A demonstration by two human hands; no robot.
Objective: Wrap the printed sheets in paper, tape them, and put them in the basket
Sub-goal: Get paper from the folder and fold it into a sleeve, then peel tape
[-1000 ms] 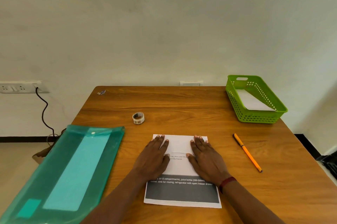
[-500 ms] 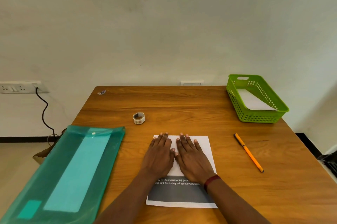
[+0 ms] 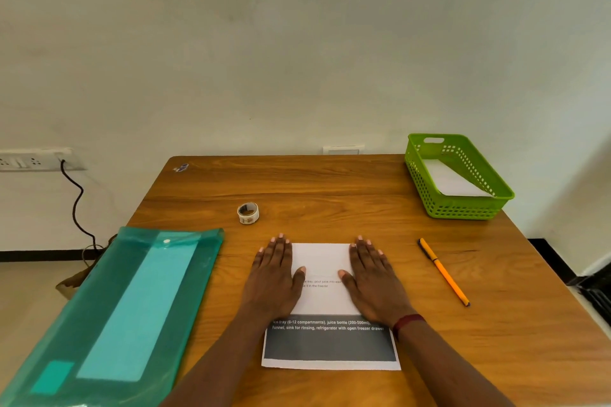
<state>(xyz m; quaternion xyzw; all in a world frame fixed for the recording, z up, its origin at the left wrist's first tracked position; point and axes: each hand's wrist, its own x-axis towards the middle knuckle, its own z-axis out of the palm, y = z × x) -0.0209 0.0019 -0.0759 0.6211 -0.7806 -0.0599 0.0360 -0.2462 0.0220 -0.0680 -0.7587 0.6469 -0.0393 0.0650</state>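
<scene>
A printed sheet (image 3: 327,343) lies on the wooden table in front of me, with its far part folded over as a white flap (image 3: 322,297) and a dark grey printed band showing near me. My left hand (image 3: 272,277) lies flat on the flap's left edge, fingers spread. My right hand (image 3: 373,277) lies flat on the flap's right edge. A small roll of tape (image 3: 248,213) stands beyond my left hand. The green basket (image 3: 463,208) sits at the far right corner and holds a white paper packet (image 3: 454,180).
A teal plastic folder (image 3: 109,310) lies at the left and overhangs the table edge. An orange pen (image 3: 443,271) lies to the right of the sheet. A wall socket with a black cable (image 3: 74,204) is at the left.
Both hands slid together at the middle of the flap, then spread apart to its left and right edges, pressing it flat.
</scene>
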